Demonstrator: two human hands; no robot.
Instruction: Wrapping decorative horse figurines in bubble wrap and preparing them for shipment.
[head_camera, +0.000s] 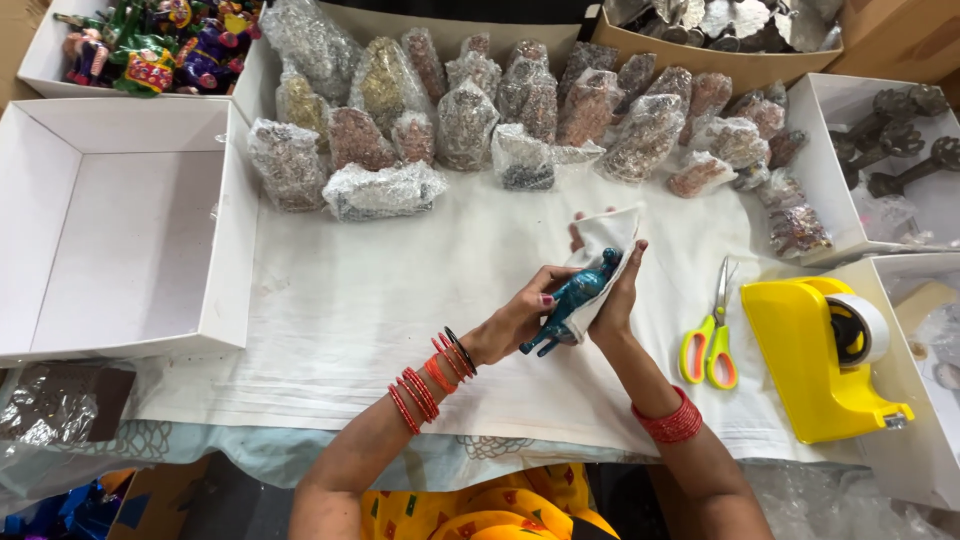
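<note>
A small teal animal figurine (572, 299) lies tilted between my two hands over the white cloth (380, 310). My left hand (520, 318) pinches its lower body and legs from the left. Under and behind the figurine, my right hand (612, 300) cups a white sheet of wrapping foam (606, 238), whose upper edge stands up past the figurine's head. Red bangles circle both wrists.
Several bubble-wrapped figurines (470, 120) lie in rows at the back of the cloth. An empty white box (235, 220) stands to the left and a box of colourful toys (150, 45) at top left. Green-orange scissors (712, 340) and a yellow tape dispenser (815, 360) lie right.
</note>
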